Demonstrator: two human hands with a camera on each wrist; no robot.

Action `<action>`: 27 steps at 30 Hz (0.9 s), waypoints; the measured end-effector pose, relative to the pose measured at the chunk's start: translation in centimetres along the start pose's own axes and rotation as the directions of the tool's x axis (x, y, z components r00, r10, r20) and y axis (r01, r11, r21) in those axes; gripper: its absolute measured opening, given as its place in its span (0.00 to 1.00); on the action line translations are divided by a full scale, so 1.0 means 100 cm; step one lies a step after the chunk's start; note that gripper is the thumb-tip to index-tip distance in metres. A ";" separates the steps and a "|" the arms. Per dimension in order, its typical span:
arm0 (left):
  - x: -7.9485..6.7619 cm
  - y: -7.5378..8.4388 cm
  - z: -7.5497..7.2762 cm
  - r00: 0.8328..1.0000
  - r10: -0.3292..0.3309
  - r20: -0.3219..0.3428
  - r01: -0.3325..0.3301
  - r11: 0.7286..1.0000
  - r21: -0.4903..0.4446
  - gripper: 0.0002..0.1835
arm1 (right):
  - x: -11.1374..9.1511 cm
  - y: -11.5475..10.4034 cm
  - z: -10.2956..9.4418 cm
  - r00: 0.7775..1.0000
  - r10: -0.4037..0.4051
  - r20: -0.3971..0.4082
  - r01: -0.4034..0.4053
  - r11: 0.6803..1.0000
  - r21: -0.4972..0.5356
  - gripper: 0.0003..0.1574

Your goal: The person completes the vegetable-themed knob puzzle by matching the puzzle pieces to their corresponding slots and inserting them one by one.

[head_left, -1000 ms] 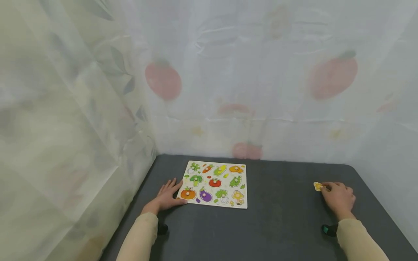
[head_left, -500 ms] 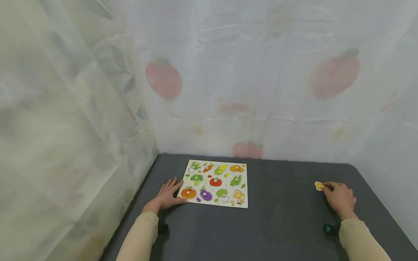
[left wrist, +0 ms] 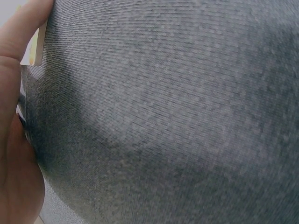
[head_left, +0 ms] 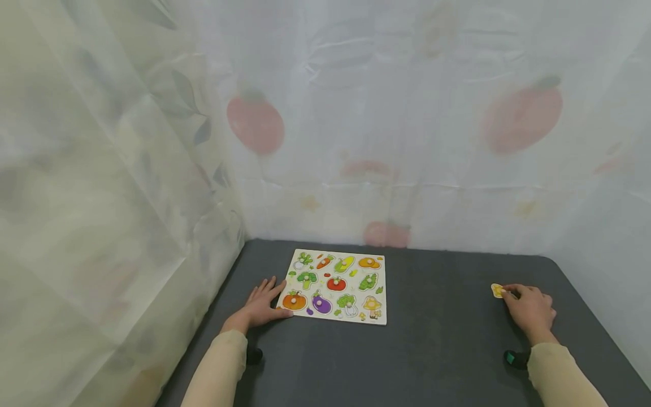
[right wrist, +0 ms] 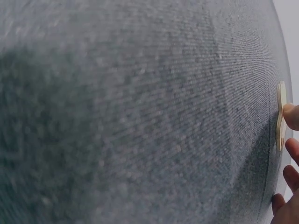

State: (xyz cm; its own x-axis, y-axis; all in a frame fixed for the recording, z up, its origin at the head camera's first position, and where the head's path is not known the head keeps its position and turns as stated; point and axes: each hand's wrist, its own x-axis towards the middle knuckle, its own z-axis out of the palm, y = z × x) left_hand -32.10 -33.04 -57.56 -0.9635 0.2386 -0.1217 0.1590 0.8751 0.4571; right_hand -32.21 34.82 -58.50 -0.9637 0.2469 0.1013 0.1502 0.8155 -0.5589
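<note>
On the left part of the table lies a white puzzle board (head_left: 325, 311) with colourful vegetable pictures and small knobs, among them a pumpkin, an eggplant and a tomato. My left hand (head_left: 259, 306) rests at its near left corner, fingers spread along the left edge and thumb by the front edge. Far to the right, my right hand (head_left: 529, 308) pinches a small yellow puzzle piece (head_left: 497, 290) with a pale rim. In the right wrist view the piece (right wrist: 281, 116) appears edge-on, close to the table surface, with a fingertip at its face. Its picture is too small to make out.
A dark grey table (head_left: 427, 350) with rounded far corners carries everything. White curtains (head_left: 407, 141) with fruit prints hang behind it and along both sides. Dark wrist devices (head_left: 516, 359) sit under both forearms, close to the tabletop.
</note>
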 end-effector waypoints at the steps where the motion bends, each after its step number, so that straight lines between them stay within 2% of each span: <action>1: 0.000 0.000 0.001 1.000 0.002 -0.003 -0.002 1.000 0.000 0.56 | 0.000 0.000 0.000 1.000 0.006 -0.001 -0.006 1.000 0.000 0.26; 7: 0.000 0.003 -0.002 1.000 -0.025 0.017 0.025 1.000 0.017 0.56 | 0.002 0.001 0.002 1.000 0.006 -0.008 -0.006 1.000 0.000 0.25; 17: -0.001 0.005 -0.002 1.000 -0.020 0.013 0.020 1.000 0.007 0.56 | 0.000 -0.003 0.002 1.000 -0.008 -0.013 0.008 1.000 0.014 0.27; 22: -0.001 0.004 -0.002 1.000 -0.022 0.022 0.022 1.000 0.006 0.56 | -0.002 -0.013 0.009 0.998 -0.049 -0.029 0.051 0.997 0.064 0.29; 27: 0.001 -0.001 0.002 1.000 -0.002 0.002 0.002 1.000 0.009 0.57 | -0.002 -0.034 0.022 0.991 -0.126 -0.047 0.130 0.987 0.099 0.29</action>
State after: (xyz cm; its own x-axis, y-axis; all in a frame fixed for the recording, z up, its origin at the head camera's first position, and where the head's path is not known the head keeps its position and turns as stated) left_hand -32.14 -33.01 -57.79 -0.9634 0.2373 -0.1244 0.1586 0.8793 0.4490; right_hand -33.05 30.81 -58.41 -0.9636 0.1665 0.2092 0.0009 0.7846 -0.6200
